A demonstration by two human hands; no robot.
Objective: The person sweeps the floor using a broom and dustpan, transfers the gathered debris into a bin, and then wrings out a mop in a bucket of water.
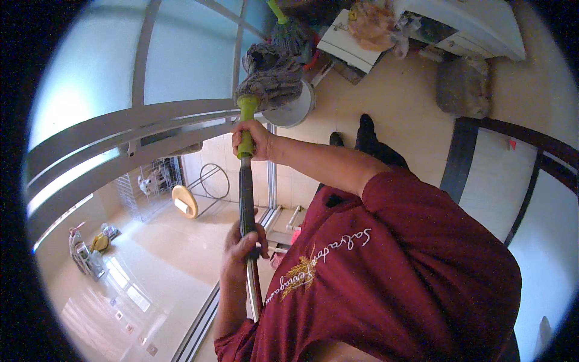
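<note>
I hold a mop across the left side of the view, its pole running from near my chest up to the mop head. My right hand [253,140] is closed round the green collar [247,107] below the grey string mop head [274,81]. Lower down, my left hand [244,241] grips the pole at the end of its black sleeve [246,196]. The grey strings hang beside and partly over a white bucket [289,114], hiding some of its rim. Whether they touch it I cannot tell.
A second mop [288,33] with a green handle stands behind. Frosted sliding panels [190,54] and a metal door track [202,320] lie to the left. Beyond them are a wire cage [142,187] with a white animal and a yellow-seated stool [184,201]. A white cabinet [482,24] stands far right.
</note>
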